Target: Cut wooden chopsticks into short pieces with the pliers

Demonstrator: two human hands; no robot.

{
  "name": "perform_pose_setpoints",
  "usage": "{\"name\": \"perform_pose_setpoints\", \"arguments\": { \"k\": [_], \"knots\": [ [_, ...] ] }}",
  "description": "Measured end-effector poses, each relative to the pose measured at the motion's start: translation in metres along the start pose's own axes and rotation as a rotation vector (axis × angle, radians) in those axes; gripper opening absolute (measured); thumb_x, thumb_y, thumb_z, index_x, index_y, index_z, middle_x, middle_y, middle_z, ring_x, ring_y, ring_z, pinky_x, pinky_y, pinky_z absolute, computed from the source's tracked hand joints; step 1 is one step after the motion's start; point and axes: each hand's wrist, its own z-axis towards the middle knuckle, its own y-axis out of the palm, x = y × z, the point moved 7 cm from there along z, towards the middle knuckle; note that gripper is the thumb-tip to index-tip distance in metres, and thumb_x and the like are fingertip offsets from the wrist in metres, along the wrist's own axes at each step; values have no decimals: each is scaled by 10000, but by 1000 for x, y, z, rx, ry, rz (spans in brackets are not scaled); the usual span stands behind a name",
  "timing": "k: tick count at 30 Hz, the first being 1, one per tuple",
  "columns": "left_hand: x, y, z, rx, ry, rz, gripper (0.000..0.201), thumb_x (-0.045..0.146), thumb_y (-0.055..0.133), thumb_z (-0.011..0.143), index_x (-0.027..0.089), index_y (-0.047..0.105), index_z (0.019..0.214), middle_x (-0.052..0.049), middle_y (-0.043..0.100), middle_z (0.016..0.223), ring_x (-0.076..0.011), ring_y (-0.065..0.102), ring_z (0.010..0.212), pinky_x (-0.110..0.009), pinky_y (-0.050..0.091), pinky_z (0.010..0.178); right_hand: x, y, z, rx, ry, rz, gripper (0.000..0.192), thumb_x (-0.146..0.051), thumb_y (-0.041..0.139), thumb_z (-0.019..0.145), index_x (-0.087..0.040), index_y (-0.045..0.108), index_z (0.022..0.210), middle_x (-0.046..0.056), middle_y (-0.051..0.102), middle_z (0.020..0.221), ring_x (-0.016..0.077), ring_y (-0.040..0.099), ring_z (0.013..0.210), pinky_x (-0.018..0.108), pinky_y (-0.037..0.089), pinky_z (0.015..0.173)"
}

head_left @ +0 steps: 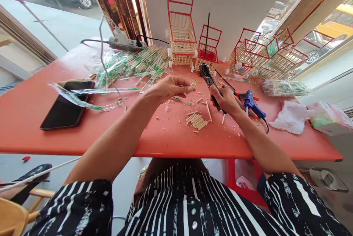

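2 hands, head view: apart from each other over my red table (165,144).
Left hand: my left hand (173,88) pinches a few short sticks (192,86) between thumb and fingertips; I cannot tell how many.
Right hand: my right hand (224,100) is clamped around a black cutter (207,76), its head tipped up and away from me.
Cut pieces: a small pile (197,121) lies on the table in front of me, between my forearms, with loose bits around it.
Long sticks: wrapped sticks (154,63) spread at the back left, near the power strip (125,45).
Carts: red-edged stick carts (182,52) stand along the back.
Right side: a blue glue gun (253,104) lies just beside my right forearm.
Left side: a black tablet (66,107) lies flat, partly under clear wrappers.
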Motion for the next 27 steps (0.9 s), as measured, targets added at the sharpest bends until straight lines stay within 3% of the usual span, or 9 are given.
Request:
{"name": "perform_pose_setpoints", "arguments": {
  "k": [2, 7, 14, 20, 27],
  "knots": [
    [2, 4, -1, -34, -5, 150, 314, 418, 922, 661, 142, 796, 742, -17, 671, 675, -96, 547, 625, -237, 434, 596, 2, -1, 0, 15, 12, 73, 891, -1004, 297, 835, -196, 605, 618, 64, 641, 561, 158, 617, 520, 281, 467, 574],
    [1, 24, -10, -260, -94, 585, 136, 286, 772, 696, 158, 740, 664, 17, 576, 567, -104, 475, 542, -258, 339, 546, 7, -3, 0, 39, 52, 172, 867, -1009, 361, 809, -193, 604, 644, 66, 641, 576, 161, 635, 508, 269, 485, 517],
    [-4, 39, -11, -256, -60, 908, 83, 179, 657, 676, 162, 678, 597, 37, 539, 518, -111, 456, 540, -270, 325, 592, 3, -3, -2, 16, 35, 105, 900, -1007, 304, 821, -184, 618, 638, 71, 644, 560, 156, 637, 520, 264, 493, 557],
    [-2, 53, -13, -251, -41, 1038, 74, 159, 671, 689, 161, 705, 624, 9, 637, 579, -142, 551, 592, -272, 364, 625, 3, -2, -2, 23, 34, 118, 894, -1008, 306, 821, -190, 610, 631, 64, 634, 551, 155, 629, 518, 269, 487, 572],
    [-1, 56, -16, -243, -46, 1106, 203, 162, 660, 702, 190, 567, 524, 21, 535, 509, -139, 459, 543, -299, 303, 576, 4, -3, 0, 26, 23, 87, 904, -990, 282, 849, -182, 626, 633, 70, 656, 564, 151, 650, 542, 265, 492, 612]
  ]
}}
